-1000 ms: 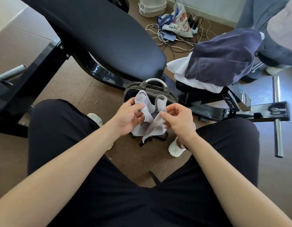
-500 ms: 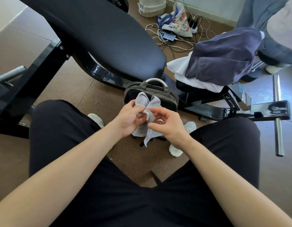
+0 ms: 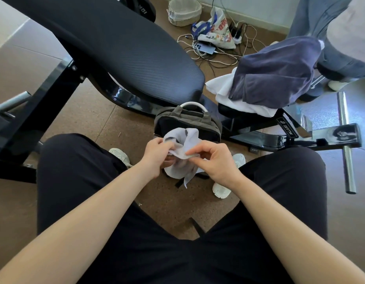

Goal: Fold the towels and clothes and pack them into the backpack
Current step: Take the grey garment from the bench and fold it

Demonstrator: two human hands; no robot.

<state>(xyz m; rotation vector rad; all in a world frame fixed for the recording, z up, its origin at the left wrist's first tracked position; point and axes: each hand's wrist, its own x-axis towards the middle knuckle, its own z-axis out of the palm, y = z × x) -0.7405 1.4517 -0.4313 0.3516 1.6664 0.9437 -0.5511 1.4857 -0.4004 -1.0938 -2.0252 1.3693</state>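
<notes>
- Closer together now than a moment ago, your left hand (image 3: pixel 157 155) and right hand (image 3: pixel 216 160) have bunched the pale grey cloth (image 3: pixel 187 138) tighter, just near of the backpack (image 3: pixel 189 121).
- Each grip pinches a fold of it.
- Judge it light, limp, thin knit — take corners, not the middle.
- Far right: plush navy towel (image 3: pixel 275 74) over white fabric (image 3: pixel 222 89).

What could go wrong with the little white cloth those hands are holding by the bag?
The left hand and right hand only pinch the bunched white cloth. It might slip, and its hanging tail could touch the floor. The navy towel lies heaped near the edge of the bench and might slide off.
</notes>
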